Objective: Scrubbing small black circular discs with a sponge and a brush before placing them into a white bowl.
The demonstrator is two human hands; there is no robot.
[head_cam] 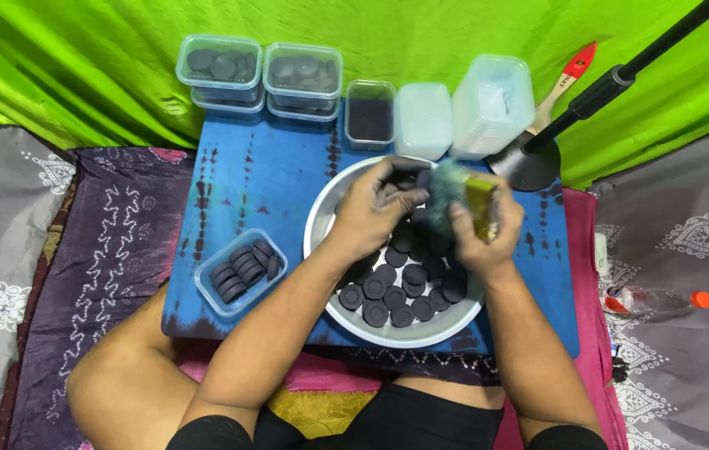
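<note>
Bright green fabric backs a blue tie-dyed board [271, 183] laid over patterned cloths. At centre, a round metal basin [321, 218] holds many dark discs [388, 292]. Above it, the left hand [371, 208] has its fingers closed on one dark disc [409, 179], while the right hand [479, 233] has its fingers clamped on a green-and-yellow scrubbing sponge [464, 193] pressed against that disc. A small clear tub [240, 273] of discs sits left of the basin; lidded containers [263, 75] line the far edge.
</note>
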